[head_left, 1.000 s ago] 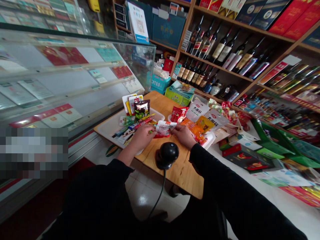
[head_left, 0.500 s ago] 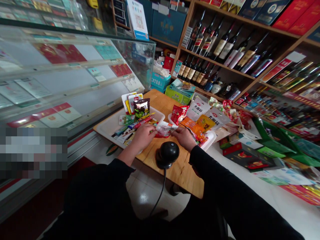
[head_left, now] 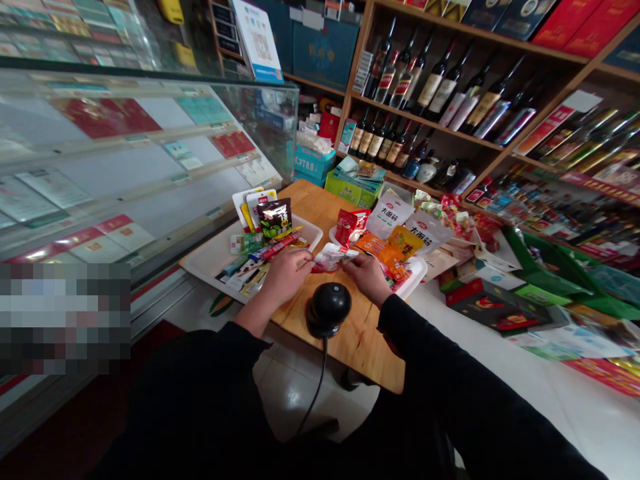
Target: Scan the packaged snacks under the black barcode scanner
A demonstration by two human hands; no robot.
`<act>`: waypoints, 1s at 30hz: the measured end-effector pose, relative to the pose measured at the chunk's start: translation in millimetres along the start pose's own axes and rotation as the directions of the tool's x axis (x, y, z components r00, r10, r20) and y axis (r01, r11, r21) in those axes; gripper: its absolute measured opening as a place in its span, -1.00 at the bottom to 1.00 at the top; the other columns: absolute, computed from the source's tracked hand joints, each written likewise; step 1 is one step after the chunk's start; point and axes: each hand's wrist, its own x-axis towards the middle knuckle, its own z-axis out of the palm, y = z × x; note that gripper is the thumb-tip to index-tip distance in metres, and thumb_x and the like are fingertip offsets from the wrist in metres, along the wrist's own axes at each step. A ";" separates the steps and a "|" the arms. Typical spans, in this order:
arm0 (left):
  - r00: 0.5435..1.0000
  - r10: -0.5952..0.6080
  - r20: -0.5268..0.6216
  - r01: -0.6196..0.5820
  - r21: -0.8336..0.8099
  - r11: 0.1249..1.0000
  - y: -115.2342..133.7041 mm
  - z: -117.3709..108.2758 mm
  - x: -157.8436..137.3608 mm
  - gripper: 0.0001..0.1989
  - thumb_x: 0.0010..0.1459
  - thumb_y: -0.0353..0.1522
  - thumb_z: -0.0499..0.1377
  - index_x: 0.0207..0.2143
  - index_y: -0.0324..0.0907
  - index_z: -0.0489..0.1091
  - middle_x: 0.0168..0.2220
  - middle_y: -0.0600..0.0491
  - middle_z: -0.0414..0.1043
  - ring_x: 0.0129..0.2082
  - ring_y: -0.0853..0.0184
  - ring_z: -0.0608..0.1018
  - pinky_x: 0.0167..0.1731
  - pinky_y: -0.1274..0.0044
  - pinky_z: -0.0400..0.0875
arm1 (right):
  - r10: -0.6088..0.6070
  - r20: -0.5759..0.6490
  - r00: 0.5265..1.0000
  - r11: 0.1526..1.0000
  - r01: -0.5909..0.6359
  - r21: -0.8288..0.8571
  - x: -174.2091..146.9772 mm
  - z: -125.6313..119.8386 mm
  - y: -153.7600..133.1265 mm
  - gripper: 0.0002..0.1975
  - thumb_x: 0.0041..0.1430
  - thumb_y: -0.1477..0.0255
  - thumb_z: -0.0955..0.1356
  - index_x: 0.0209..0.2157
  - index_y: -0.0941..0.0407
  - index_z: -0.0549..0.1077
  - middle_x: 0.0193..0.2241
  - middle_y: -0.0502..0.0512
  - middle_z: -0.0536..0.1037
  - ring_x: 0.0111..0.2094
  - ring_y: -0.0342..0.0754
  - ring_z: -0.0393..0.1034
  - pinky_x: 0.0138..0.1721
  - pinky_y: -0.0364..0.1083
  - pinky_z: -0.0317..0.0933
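Both hands hold one small white-and-red snack packet (head_left: pixel 331 257) over the wooden surface (head_left: pixel 350 333), just behind the black dome scanner (head_left: pixel 328 308). Left hand (head_left: pixel 286 272) pinches the packet's left end w/ thumb and fingers pressed together; right hand (head_left: pixel 369 277) pinches the right end the same way, fingers curled in on the wrapper. Packet sits between the two hands, approx. level, above the wood; can't tell if it touches it.

Rel. to the scanner: its black cable (head_left: pixel 316 393) drops off the near edge of the surface toward the floor. Behind-left of the scanner lies a white tray (head_left: pixel 210 257) w/ flat packets, a dark snack bag (head_left: pixel 273 219) standing at its far side. Behind-right of the scanner is a 2nd white tray (head_left: pixel 415 277) piled w/ an orange packet (head_left: pixel 385 257), a red bag (head_left: pixel 351 225) and white pouches (head_left: pixel 395 213). Far behind the scanner, wine bottles (head_left: pixel 430 87) fill wooden shelves. Well left of the scanner runs a glass display case (head_left: pixel 125 153). Right of it, green boxes (head_left: pixel 550 267) and flat cartons lie on the floor.
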 end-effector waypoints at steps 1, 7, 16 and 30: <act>1.000 0.011 -0.004 -0.011 -0.004 1.000 3.4 0.7 0.4 -0.87 0.26 -0.35 0.19 -0.31 -0.16 0.53 -0.21 -0.02 0.59 -0.14 0.21 0.57 -0.02 0.38 0.41 | 0.003 -0.013 1.000 1.000 -0.004 -0.015 -1.1 -2.1 0.8 -0.70 0.24 0.27 0.35 -0.15 0.12 0.64 -0.25 0.05 0.66 -0.24 -0.01 0.49 -0.13 -0.07 0.33; 0.999 0.019 0.026 -0.019 0.002 1.000 22.8 7.5 -0.3 -0.83 0.29 -0.31 0.18 -0.32 -0.14 0.53 -0.24 -0.02 0.56 -0.18 0.24 0.56 -0.09 0.42 0.41 | -0.003 -0.045 0.999 1.000 0.003 -0.012 -9.7 -21.2 -3.6 -0.70 0.24 0.25 0.35 -0.19 0.14 0.64 -0.35 0.04 0.63 -0.34 -0.05 0.42 -0.25 -0.10 0.27; 0.994 0.016 0.106 -0.027 0.110 0.994 57.5 22.2 29.3 -0.83 0.27 -0.32 0.18 -0.37 -0.15 0.51 -0.33 0.01 0.53 -0.31 0.28 0.53 -0.29 0.48 0.36 | -0.024 -0.101 0.995 1.000 0.026 0.014 -6.3 -63.2 5.1 -0.78 0.20 0.28 0.37 -0.39 0.14 0.52 -0.52 -0.05 0.47 -0.48 -0.14 0.24 -0.43 -0.15 0.08; 0.945 -0.074 0.320 0.041 0.106 0.993 103.3 71.9 119.7 -0.72 0.29 -0.21 0.12 -0.37 -0.13 0.55 -0.52 0.08 0.55 -0.50 0.30 0.55 -0.46 0.52 0.28 | 0.063 -0.291 0.955 0.995 -0.082 -0.057 12.0 -137.4 34.3 -0.75 0.18 0.27 0.33 -0.46 0.12 0.51 -0.56 -0.04 0.49 -0.49 -0.10 0.29 -0.42 -0.13 0.09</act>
